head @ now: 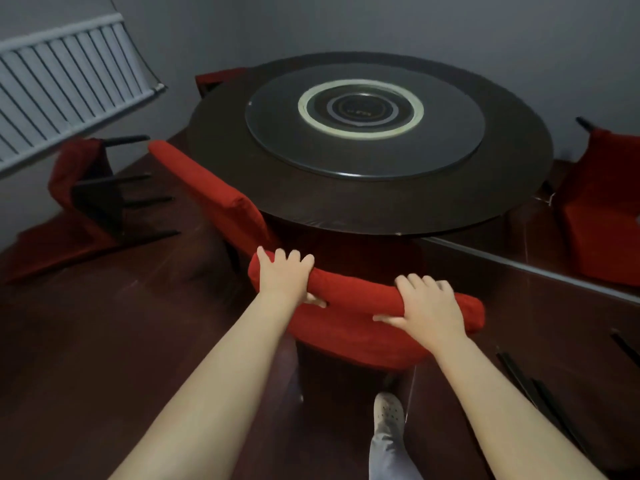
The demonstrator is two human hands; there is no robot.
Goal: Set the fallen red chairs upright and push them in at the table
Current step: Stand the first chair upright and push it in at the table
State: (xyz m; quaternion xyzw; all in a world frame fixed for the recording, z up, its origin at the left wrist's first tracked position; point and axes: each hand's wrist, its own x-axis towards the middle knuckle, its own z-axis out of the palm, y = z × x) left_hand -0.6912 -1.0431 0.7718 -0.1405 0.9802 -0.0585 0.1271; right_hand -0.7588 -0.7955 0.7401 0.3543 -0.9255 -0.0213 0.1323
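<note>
So we have both hands on the top rail of the near chair [363, 327] at lower centre of the frame: our left hand [282, 277] grips its left end and our right hand [427, 306] its right end, fingers [420, 282] curled over the padded rail with thumbs on our side. This chair stands upright, its back facing us and its seat tucked toward the round worktop [381, 202], the rail's long axis running left to right with a slight downward slope to the right. We judge it is nearly or fully pushed in. A second chair [214, 192] stands upright just left of it, its back running diagonally from upper left to lower right along the worktop's edge. Much is left, we judge: a fallen chair [83, 202] lies on its side at the left of the frame, legs pointing right toward the worktop, and another chair [602, 216] at the right edge looks tipped, though we cannot tell for sure.
</note>
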